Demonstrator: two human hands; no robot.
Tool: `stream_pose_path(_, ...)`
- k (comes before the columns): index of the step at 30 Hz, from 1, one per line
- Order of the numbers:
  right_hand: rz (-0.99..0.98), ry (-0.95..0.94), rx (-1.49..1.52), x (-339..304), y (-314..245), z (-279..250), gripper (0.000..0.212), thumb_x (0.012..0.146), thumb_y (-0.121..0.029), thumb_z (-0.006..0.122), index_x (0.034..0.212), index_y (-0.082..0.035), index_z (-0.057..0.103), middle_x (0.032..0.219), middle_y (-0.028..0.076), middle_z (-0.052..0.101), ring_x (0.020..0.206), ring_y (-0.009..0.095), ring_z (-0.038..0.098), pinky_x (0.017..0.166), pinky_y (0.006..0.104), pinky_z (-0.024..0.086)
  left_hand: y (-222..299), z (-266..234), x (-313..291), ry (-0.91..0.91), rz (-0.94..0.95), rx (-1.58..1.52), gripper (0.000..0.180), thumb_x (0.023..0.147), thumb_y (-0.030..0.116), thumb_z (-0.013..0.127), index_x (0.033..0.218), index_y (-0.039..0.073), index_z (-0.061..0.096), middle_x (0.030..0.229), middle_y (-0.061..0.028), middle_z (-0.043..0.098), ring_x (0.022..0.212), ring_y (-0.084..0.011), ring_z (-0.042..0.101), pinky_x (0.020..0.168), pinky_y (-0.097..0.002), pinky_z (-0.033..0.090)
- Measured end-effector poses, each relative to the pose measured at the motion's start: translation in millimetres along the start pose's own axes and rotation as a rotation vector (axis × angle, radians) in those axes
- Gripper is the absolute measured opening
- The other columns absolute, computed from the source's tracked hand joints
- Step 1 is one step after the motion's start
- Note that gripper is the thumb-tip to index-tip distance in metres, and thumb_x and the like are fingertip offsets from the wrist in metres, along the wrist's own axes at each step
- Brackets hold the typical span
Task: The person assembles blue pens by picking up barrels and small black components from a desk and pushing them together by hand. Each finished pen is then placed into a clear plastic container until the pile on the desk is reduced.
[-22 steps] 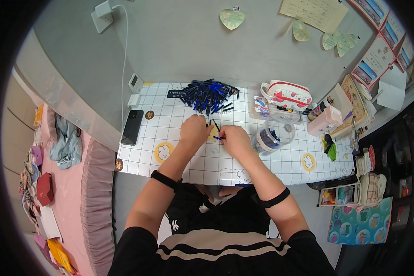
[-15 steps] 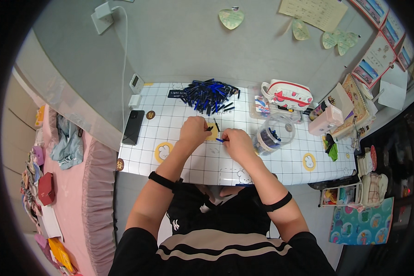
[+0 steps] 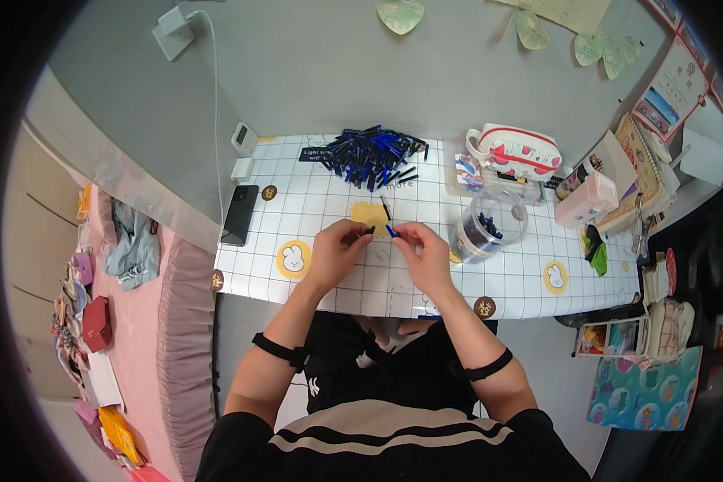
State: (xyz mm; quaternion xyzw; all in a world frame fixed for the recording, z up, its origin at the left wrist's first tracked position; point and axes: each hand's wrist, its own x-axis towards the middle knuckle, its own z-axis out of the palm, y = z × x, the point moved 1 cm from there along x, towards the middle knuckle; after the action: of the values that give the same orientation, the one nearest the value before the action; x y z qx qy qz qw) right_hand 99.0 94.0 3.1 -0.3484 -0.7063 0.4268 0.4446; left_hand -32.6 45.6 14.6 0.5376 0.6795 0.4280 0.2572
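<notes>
My left hand (image 3: 339, 251) pinches a small black piece (image 3: 370, 231) between thumb and fingertips. A short blue tube (image 3: 390, 231), much like an ink cartridge, is held in the closed fingertips of my right hand (image 3: 426, 255). The two pieces face each other with a small gap, over the near edge of a yellow patch (image 3: 368, 212). Just beyond my right fingertips lies a thin black tube (image 3: 385, 207). Farther back is a heap of black and blue tubes (image 3: 371, 157). To the right, a clear round jar (image 3: 475, 235) contains more such tubes.
A black phone (image 3: 240, 214) and a small white timer (image 3: 244, 139) sit at the table's left edge. At the back right are a white pencil pouch (image 3: 518, 150) with red trim and a pink box (image 3: 586, 200). Scissors (image 3: 642, 235) lie near the right edge.
Both hands have come slightly nearer to me, and their pinched pieces now show more plainly. The head view has tilted down a little.
</notes>
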Motion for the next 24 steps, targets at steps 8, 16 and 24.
stream_pose_path(8, -0.152, -0.053, -0.046, -6, -3, 7, 0.013, 0.063, 0.001, 0.053, 0.076, -0.001, 0.048, 0.071, 0.009, 0.051, 0.063, 0.017, 0.052, 0.055, 0.0229, 0.041, -6, 7, -10, 0.032, 0.173, -0.202, 0.01, 0.066, 0.0, 0.054, 0.075, -0.003, 0.05, 0.07, -0.0052, 0.052, 0.066, -0.0086, 0.05, 0.058, -0.0187, 0.041)
stream_pose_path(16, -0.225, -0.048, -0.119, -11, -4, 1, 0.015, 0.061, -0.001, 0.055, 0.075, -0.002, 0.05, 0.07, 0.008, 0.052, 0.06, 0.019, 0.052, 0.051, 0.0239, 0.041, -1, 10, -14, 0.073, 0.329, -0.154, 0.012, 0.062, -0.001, 0.056, 0.074, -0.002, 0.053, 0.072, -0.0072, 0.053, 0.065, -0.012, 0.052, 0.055, -0.0194, 0.042)
stream_pose_path(24, -0.182, -0.027, -0.091, -14, -6, -6, 0.016, 0.059, 0.001, 0.056, 0.074, -0.003, 0.053, 0.069, 0.008, 0.054, 0.059, 0.018, 0.053, 0.052, 0.0226, 0.041, 6, 14, -18, 0.064, 0.259, -0.188, 0.015, 0.06, 0.001, 0.059, 0.074, 0.0, 0.055, 0.072, -0.0088, 0.054, 0.063, -0.0157, 0.053, 0.055, -0.0215, 0.042)
